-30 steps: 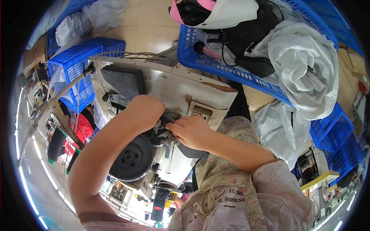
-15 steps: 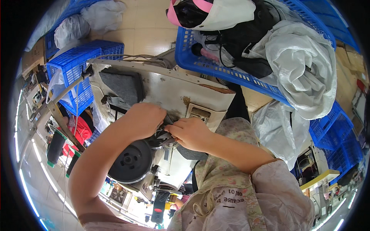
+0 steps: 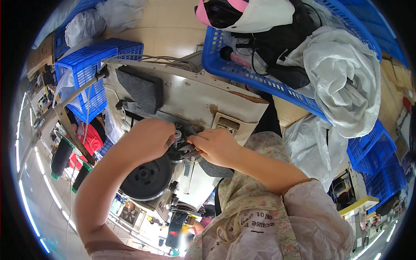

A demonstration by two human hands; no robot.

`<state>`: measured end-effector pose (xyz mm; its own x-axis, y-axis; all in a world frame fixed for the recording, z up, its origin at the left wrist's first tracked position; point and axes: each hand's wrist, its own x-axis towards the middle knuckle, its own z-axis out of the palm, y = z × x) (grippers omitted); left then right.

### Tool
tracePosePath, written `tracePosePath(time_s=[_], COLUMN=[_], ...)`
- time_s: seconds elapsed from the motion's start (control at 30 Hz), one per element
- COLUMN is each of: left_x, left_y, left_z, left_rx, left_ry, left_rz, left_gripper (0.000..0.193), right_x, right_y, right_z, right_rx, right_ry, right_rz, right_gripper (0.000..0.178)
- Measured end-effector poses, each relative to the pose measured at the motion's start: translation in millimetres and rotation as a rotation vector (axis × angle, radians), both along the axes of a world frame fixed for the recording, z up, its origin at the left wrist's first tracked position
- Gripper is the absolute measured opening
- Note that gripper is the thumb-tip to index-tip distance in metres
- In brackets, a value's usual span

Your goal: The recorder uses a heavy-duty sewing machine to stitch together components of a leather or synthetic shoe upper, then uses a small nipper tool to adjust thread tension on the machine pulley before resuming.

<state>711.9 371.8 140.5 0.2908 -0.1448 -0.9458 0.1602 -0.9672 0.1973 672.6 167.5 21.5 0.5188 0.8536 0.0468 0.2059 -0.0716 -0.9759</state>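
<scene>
Both my hands are close together at a machine that looks like a sewing machine, set on a worn white tabletop (image 3: 186,93). My left hand (image 3: 154,136) is curled beside a small round metal knob (image 3: 177,134); its fingertips are hidden, so what they hold cannot be seen. To the right of the knob, my right hand (image 3: 216,146) pinches the end of a dark strip-like piece (image 3: 187,152), partly covered by the fingers. Below my left hand is a large black wheel (image 3: 147,177) of the machine.
A dark grey pad (image 3: 139,89) lies on the tabletop's far left. Beyond the right far edge stands a blue basket (image 3: 260,79) with bags and white woven sacking (image 3: 342,78). Blue crates (image 3: 89,63) stand at the left. A metal bar (image 3: 78,93) runs beside the table.
My left hand has moved slightly left and away from my right hand, uncovering the small metal knob. My right hand stays close to the same spot. The whole view has shifted slightly.
</scene>
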Motion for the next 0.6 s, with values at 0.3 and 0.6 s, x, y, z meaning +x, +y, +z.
tracePosePath(time_s=[0.3, 0.6], left_x=[-14.4, -9.4], left_y=[-2.5, -1.3], left_z=[-40.0, -24.4], left_rx=[-0.148, 0.208], left_ry=[-0.196, -0.015], left_rz=[-0.129, -0.015], left_gripper=[0.006, 0.013], right_x=[-2.4, 5.6], right_y=[3.6, 1.8], right_z=[0.8, -1.1], right_rx=[0.041, -0.068], right_ry=[0.021, 0.361], right_rz=[-0.071, 0.018], right_gripper=[0.033, 0.022])
